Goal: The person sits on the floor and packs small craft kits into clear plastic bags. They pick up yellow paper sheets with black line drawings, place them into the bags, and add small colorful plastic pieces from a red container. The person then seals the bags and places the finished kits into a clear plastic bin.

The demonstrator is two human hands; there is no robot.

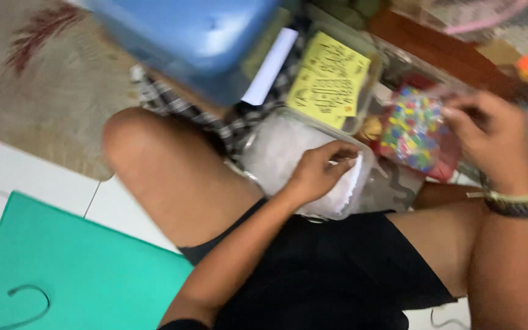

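I sit cross-legged on the floor in black shorts. My left hand [319, 171] is closed on a torn piece of white paper [344, 189] over a clear plastic container [279, 146] in my lap. My right hand [490, 137], with braided bands on the wrist, reaches into a clear bag of small multicoloured beads [414, 125] and pinches at its top edge. The view is motion-blurred, so the right hand's exact grip is unclear.
A yellow printed sheet [328, 79] lies in another clear box behind the container. A blue plastic tub [197, 33] stands at the top. A teal bag with dark cord handles [80, 269] lies on the white tiles at lower left. A beige rug [38, 79] covers the upper left.
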